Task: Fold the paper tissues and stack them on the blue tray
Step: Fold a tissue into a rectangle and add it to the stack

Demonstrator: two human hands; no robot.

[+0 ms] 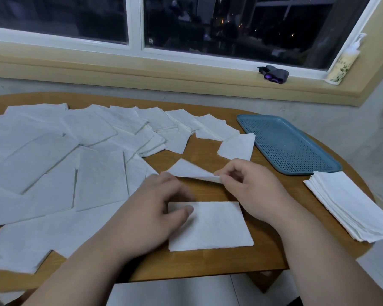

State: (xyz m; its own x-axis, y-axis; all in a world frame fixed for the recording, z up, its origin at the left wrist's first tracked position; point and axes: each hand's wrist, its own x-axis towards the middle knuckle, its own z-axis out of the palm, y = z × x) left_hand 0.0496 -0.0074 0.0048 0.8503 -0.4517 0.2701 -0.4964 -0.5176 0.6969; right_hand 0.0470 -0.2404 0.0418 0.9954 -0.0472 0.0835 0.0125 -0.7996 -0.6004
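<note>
A white paper tissue (217, 226) lies on the wooden table in front of me, its far part lifted and curled over. My right hand (250, 188) pinches that raised far edge (192, 171) between thumb and fingers. My left hand (157, 206) rests on the tissue's left side, fingers spread and blurred, thumb pressing the sheet. The blue perforated tray (287, 144) sits at the right back with nothing in it. A stack of folded tissues (349, 206) lies on the table just in front of the tray.
Several unfolded tissues (75, 155) cover the left half of the round table (208, 263), some overlapping. One small tissue (237, 146) lies beside the tray's left rim. A window sill behind holds a dark object (273, 74) and a pump bottle (343, 62).
</note>
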